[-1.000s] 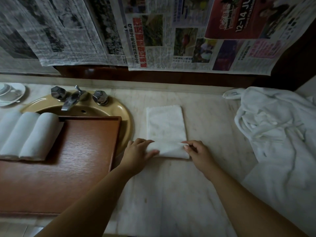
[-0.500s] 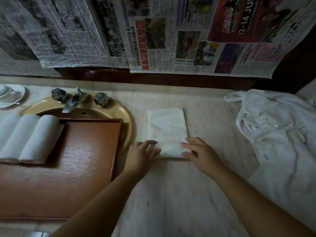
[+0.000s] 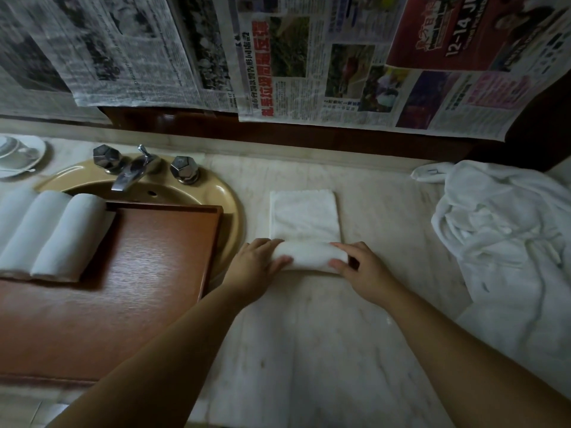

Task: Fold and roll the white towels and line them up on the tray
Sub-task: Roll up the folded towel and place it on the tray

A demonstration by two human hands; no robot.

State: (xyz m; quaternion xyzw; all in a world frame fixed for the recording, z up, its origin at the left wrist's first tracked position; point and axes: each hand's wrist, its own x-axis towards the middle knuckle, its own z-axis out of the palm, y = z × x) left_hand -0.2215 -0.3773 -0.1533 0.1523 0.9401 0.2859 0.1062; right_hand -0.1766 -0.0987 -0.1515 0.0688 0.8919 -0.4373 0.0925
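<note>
Two bare forearms reach forward from the bottom edge across a pale, veined marble counter [image 3: 309, 350]. The left hand [image 3: 258, 264] and right hand [image 3: 360, 267] sit at either end of a white towel [image 3: 304, 220] folded into a narrow strip that runs away from the viewer. Its near end is turned up into a short, plump roll [image 3: 310, 256]. The left fingers curl over the left end of the roll, with the thumb against its near side. The right fingers arch over the right end, with the thumb low on the near face. Holding both ends likely keeps the roll even and tight as it is pushed away along the strip. The cloth looks soft and nubby, with a faint ribbed far hem. Most of the strip lies flat, so the rolling seems only just begun.

To the left, a reddish-brown wooden tray [image 3: 148, 273] with a raised rim rests over a tan oval sink [image 3: 216, 193]. Three finished rolls [image 3: 52, 236] lie side by side, touching, at the tray's far left, leaving bare wood beside them for more.

To the right, a rumpled heap of white cloth [image 3: 500, 242] waits well apart from the hands.

Farther back stand a chrome tap [image 3: 133, 171] with faceted knobs and a white cup and saucer [image 3: 18, 154] at the far left. Newspaper sheets [image 3: 309, 57] hang over the dark wall behind.
</note>
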